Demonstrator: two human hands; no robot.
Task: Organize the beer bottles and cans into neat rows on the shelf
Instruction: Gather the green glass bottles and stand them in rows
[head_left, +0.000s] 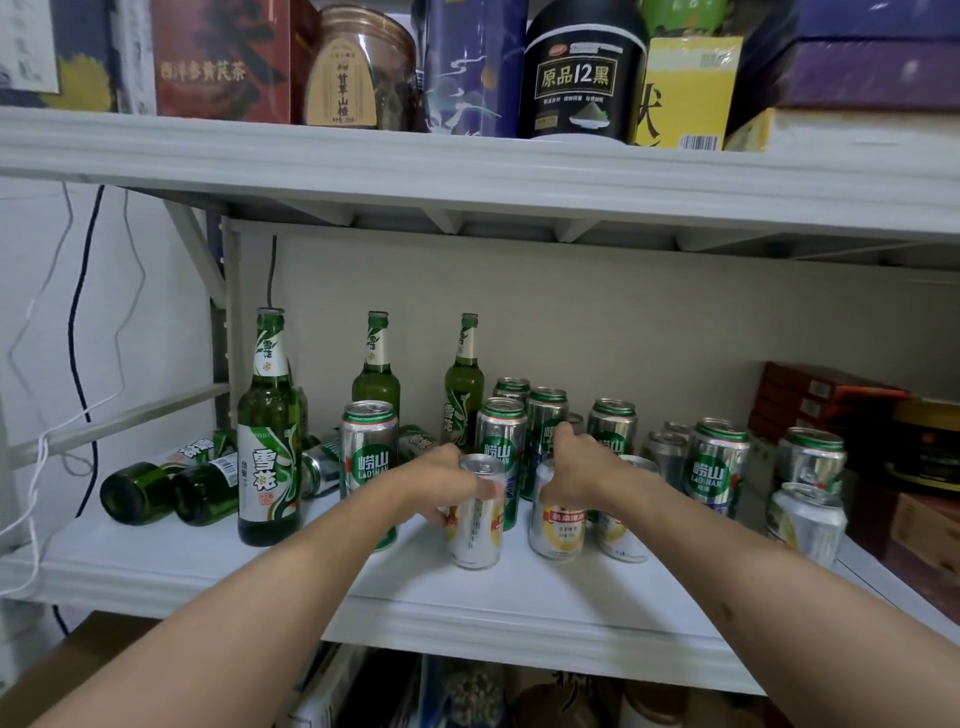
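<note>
My left hand (441, 483) grips a short silver and yellow can (475, 525) standing near the front of the white shelf (208, 566), thumb across its face. My right hand (574, 465) curls over the top of a second short silver and yellow can (557, 530) beside it; a third such can (621, 540) stands just right of that. Tall green and silver cans stand behind, one at the left (368, 447), one in the middle (500, 441), others at the right (717, 467). Three green bottles stand upright (269, 431) (376, 369) (464, 384). Two green bottles lie on their sides (171, 478).
The upper shelf board (467, 171) hangs low overhead with boxes and tins on it. Stacked red boxes (821, 400) and a dark round tin (927, 447) fill the right end. Cables (78, 338) hang at the left. A short can (805, 519) stands at the front right.
</note>
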